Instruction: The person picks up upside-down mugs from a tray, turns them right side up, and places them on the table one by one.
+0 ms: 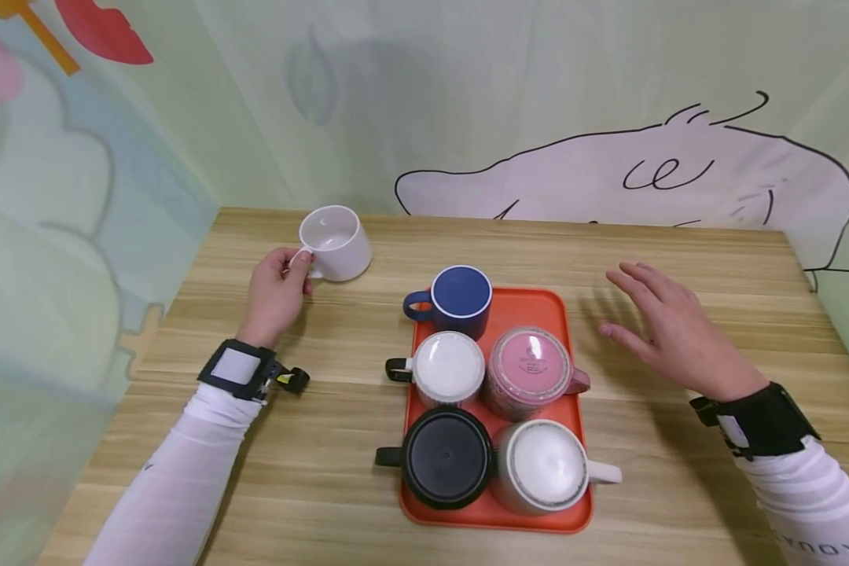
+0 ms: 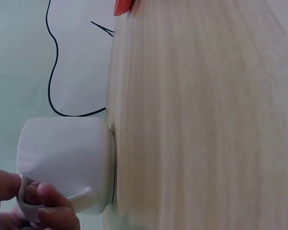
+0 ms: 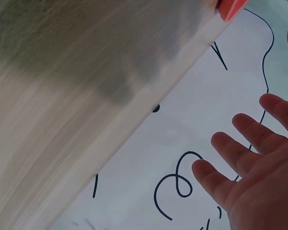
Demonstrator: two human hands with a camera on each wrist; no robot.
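Observation:
At the back left of the table, my left hand [image 1: 274,292] pinches the handle of a white mug [image 1: 347,250], which stands upright with its mouth up. In the left wrist view, fingers [image 2: 53,206] curl through and around the handle of that mug [image 2: 62,153], its base right at the wood. My right hand [image 1: 679,334] hovers over the table to the right of the tray, fingers spread and holding nothing. The right wrist view shows the same hand [image 3: 259,163] with its fingers extended.
An orange-red tray [image 1: 531,303] carries several upside-down mugs: a blue one [image 1: 461,292], a white one with a black handle [image 1: 449,365], a pink one [image 1: 531,365], a black one [image 1: 447,457] and a white one [image 1: 546,464]. Printed curtains [image 1: 467,94] hang behind the wooden table [image 1: 311,472].

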